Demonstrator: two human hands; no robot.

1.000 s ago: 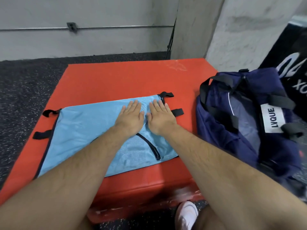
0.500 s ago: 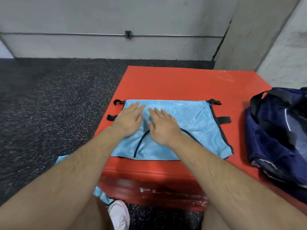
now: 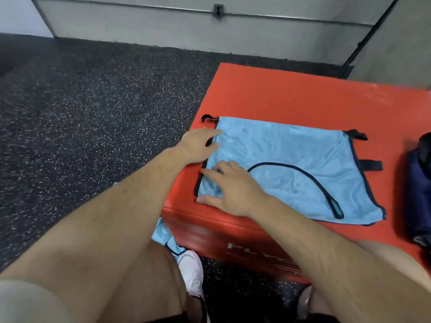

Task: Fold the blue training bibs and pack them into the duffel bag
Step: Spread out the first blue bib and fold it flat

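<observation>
At foot of red box [image 3: 291, 94], by its near left corner: second blue bib [image 3: 164, 236] beside white shoe [image 3: 191, 271]. On box top, along its left edge: right hand [image 3: 233, 190], then left hand [image 3: 198, 145], both flat, fingers straight, gripping nothing, pressing spread blue bib [image 3: 291, 150]. At box's right edge: navy duffel bag [image 3: 417, 187].

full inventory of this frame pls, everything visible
training bib: 1, light blue, dark trim, black straps, flat on the box top
second bib: 1, light blue, on the floor beside the box, mostly hidden
plyo box: 1, red, centre right
duffel bag: 1, navy, right edge, cut off by the frame
floor: 1, black speckled, left
conduit: 1, grey, along the grey wall, top
shoes: 2, white, bottom
left hand: 1, on the bib's left edge
right hand: 1, fingers spread on the bib's near left corner
</observation>
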